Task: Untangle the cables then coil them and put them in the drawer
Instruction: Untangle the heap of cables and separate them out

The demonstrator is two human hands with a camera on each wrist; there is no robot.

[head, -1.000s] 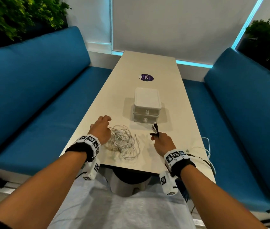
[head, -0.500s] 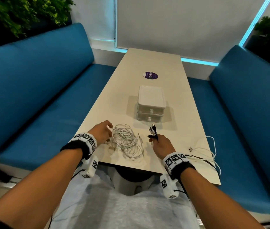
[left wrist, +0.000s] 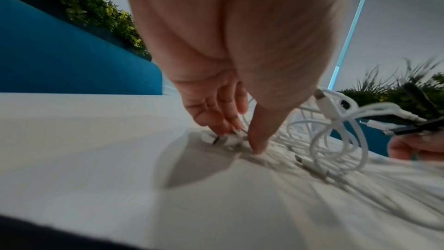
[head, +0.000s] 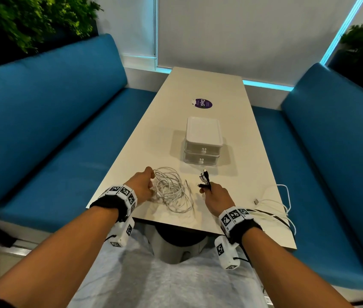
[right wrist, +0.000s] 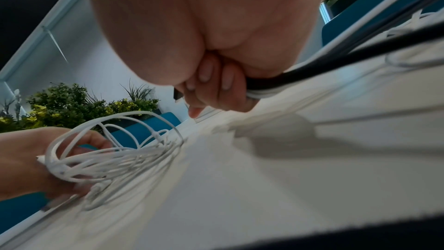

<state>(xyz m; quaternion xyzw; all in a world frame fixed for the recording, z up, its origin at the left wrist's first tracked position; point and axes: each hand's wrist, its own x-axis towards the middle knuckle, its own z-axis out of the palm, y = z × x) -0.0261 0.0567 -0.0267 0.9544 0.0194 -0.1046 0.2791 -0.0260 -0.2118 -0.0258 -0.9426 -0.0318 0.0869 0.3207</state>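
A loose tangle of white cables (head: 173,192) lies on the near end of the pale table (head: 202,83). My left hand (head: 152,185) is at the tangle's left edge. In the left wrist view its fingertips (left wrist: 225,128) and thumb pinch a white plug down on the tabletop. My right hand (head: 206,190) grips a bundle of black and white cable ends (head: 205,177), whose connectors stick up above the fist. From that fist the cables (right wrist: 312,64) run back to the right. A white two-drawer unit (head: 202,150) stands beyond both hands with both drawers closed.
Slack white and black cables (head: 273,203) trail over the table's near right edge, with a plug lying beside them. A purple sticker (head: 202,103) lies past the drawer unit. Blue benches (head: 54,121) run along both sides, with plants behind them.
My left hand has moved right onto the tangle's left edge and closed its fingertips on a white plug. My right hand keeps its hold on the cable ends.
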